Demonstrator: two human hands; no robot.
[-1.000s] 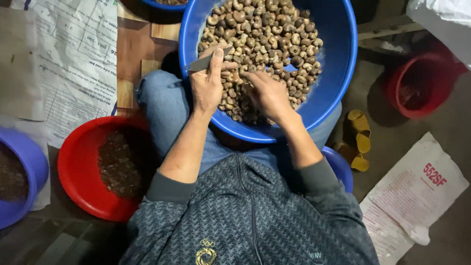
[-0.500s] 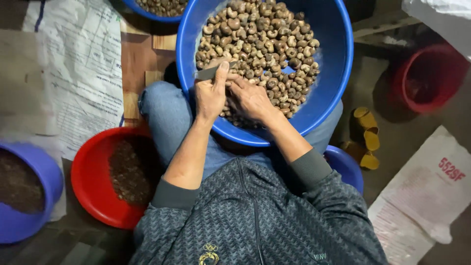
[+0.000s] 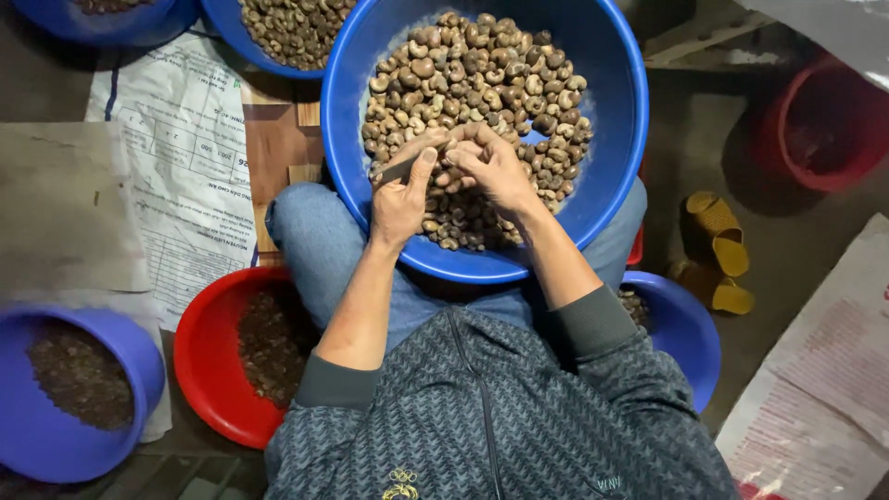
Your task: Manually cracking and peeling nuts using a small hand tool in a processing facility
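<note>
Nuts (image 3: 482, 83), brown and curved, fill the big blue basin (image 3: 620, 111) on the lap. Left hand (image 3: 400, 199) closed on a small blade (image 3: 396, 171), long axis rising rightward, tip toward the right hand (image 3: 486, 162), whose fingers pinch one nut, orientation hidden. Step: likely shelling. Next needs a steady, shallow cut.

— What are the hands doing?
— The left hand (image 3: 400, 199) grips a small knife (image 3: 396, 170); the right hand (image 3: 491, 167) pinches a nut against it, fingertips meeting over the big blue basin (image 3: 620, 139) of brown nuts (image 3: 482, 65) on the lap.
— And around?
— A red bowl (image 3: 199, 370) of dark shells near left, a blue bowl (image 3: 56, 444) further left, yellow sandals (image 3: 718, 250) on the right.
</note>
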